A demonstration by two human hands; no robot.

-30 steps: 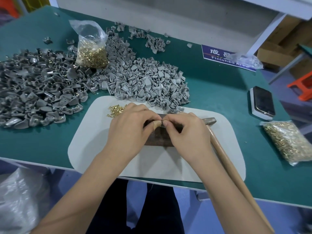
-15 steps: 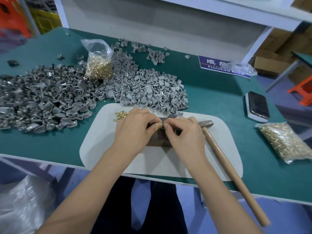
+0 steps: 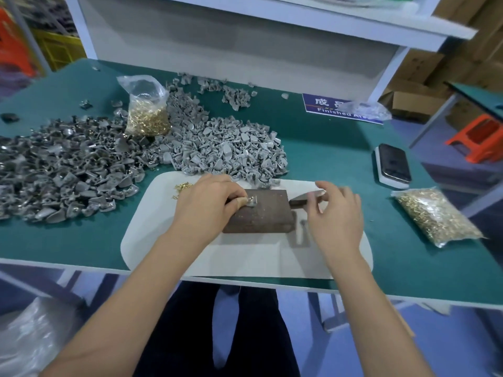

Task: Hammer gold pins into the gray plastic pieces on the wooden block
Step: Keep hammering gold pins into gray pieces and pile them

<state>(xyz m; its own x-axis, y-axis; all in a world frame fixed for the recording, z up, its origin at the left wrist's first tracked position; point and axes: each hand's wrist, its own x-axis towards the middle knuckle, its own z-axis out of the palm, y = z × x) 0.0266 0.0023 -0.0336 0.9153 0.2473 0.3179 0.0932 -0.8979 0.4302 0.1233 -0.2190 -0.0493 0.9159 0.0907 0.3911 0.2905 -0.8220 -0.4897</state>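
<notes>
Gold pins and gray plastic meet at 1 spot on the wooden block (image 3: pixel 261 213), which lies on a white mat (image 3: pixel 168 229) near the table's (image 3: pixel 326 159) front edge. The left hand (image 3: pixel 206 205) pinches a gray plastic piece (image 3: pixel 251 201) with thumb and forefinger against the block's top, toward its far left corner; a gold pin seems to stand in the piece, though it is too small to be sure. The right hand (image 3: pixel 336 216) hovers just right of the block, fingers spread and loosely curved, holding nothing. The hammer (image 3: pixel 302 198) lies directly under that hand, its dark head touching or nearly touching the block's right edge; the handle is hidden by the hand and wrist, so its direction cannot be read.

The coming move likely turns on this: the hammer is beneath the right hand, nearer to it than to the left, and the pinned piece lies to its left across the block's long axis, which runs left to right.

Loose gold pins (image 3: pixel 182 187) sit on the mat's far left, partly hidden behind the left hand. Heaps of gray pieces (image 3: pixel 231 148) cover the far left of the table. The right hand is blurred.
</notes>
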